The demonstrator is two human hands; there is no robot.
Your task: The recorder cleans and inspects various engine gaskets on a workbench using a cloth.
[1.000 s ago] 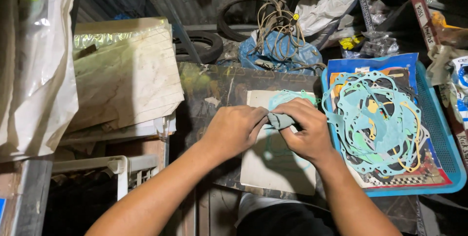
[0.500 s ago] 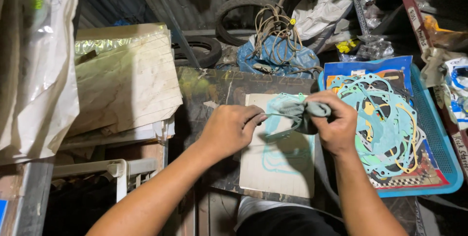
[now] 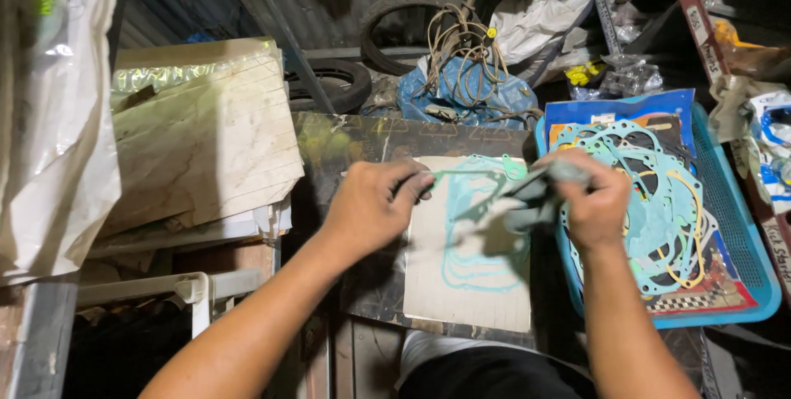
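Head view, looking down on a cluttered dark counter (image 3: 346, 152). Person's left hand (image 3: 372, 205) pinches one end of a thin teal gasket (image 3: 474, 201) between thumb and fingertips; right hand (image 3: 595, 200) is closed around the other end, where the gasket is bunched and blurred in the grip. Gasket — flat, papery, cut as an open looping outline — is stretched between the two hands, just above a pale cardboard sheet (image 3: 474, 284) lying on the counter. That sheet is matte, rectangular, with one teal gasket outline showing on its face.

Right of the sheet: one blue plastic tray (image 3: 746, 259) with mesh-like walls, holding a tangle of gaskets (image 3: 651, 201), mostly teal, a few yellow-orange rings among them; exact count cannot be told. Beneath them, a printed card with a checkered edge.

Behind: two rubber tyres (image 3: 334, 82) — one small, lying flat, and one larger, standing further back. One blue plastic bag (image 3: 461, 94) with a bundle of tan cord on top. Left: one stack of creased, glossy beige wrapped panels (image 3: 198, 144), and white plastic sheeting (image 3: 58, 135) hanging at the frame edge.

Change from a second ago: hands were then pressed close together over the sheet with the gasket folded between them; they are now well apart, right hand shifted to the tray's near edge, gasket drawn out. Tray and sheet unchanged.
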